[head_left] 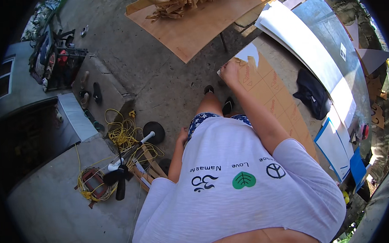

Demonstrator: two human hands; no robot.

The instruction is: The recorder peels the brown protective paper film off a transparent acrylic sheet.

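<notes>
A board covered in tan printed paper lies on the table to my right. At its far end the paper is torn away, baring a white surface. My right hand is closed at that far left corner, its fingers bent around the torn edge of the paper; the fingertips are partly hidden. My left hand hangs low beside my thigh, next to my patterned shorts. Its fingers are too small and turned away to read.
Crumpled brown paper lies on a brown board ahead. White curved sheets and a dark cloth rest at the right. At the left are a yellow cord, a fan and a round black base.
</notes>
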